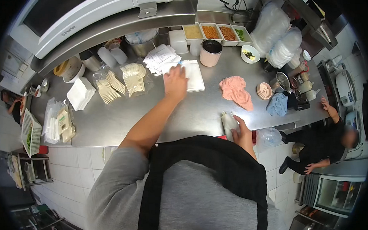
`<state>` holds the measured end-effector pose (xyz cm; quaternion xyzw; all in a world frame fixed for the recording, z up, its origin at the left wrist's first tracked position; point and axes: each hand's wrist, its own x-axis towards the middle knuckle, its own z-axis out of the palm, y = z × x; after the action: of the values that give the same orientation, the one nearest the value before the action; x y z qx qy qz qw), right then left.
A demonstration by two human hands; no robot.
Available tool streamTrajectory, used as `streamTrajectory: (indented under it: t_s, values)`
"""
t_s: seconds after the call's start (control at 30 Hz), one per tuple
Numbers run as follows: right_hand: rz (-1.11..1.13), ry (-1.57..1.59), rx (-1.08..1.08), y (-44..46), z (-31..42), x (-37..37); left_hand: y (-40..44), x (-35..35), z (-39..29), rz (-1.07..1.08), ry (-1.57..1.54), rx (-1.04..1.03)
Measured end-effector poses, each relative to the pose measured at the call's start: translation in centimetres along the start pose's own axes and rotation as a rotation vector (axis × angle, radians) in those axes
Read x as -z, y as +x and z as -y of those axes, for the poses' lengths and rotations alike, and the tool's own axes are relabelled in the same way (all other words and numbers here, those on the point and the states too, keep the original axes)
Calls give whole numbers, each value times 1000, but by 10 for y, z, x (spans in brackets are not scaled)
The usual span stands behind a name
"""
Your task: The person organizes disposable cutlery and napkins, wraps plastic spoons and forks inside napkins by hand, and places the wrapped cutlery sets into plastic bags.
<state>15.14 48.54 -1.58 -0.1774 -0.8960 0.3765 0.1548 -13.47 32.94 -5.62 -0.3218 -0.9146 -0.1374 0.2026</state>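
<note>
My left hand rests on a stack of white paper napkins on the steel counter, palm down with its fingers stretched forward. A small blue spot shows by its fingertips. Close to my body at the counter's front edge, my right hand is closed around a pale, narrow folded packet; what is inside the packet cannot be seen. Printed paper slips lie just behind the napkins. To the left are plastic bags of wooden forks and wooden spoons.
A crumpled pink cloth and a pink lid lie to the right. Behind stand a pink canister, trays of chopped food and a white bowl. A shelf overhangs the back. Another person is at the right.
</note>
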Motion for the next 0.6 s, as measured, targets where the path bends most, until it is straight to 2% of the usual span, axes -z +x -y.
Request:
streamTrajectory:
  t_s: [0.2,0.3,0.53,0.6]
  values:
    - [83,43,89,24,22,-15,-9,-5,29,-32,-68,-98]
    - [43,61,153,24,21,-24,1,-10,29,-56,-75,-96]
    - [71,55,118,20,26,-23,8,1,28,54,-23,-101]
    - [57,57,103,20,22,-22,12,12,22,60,-75,-9]
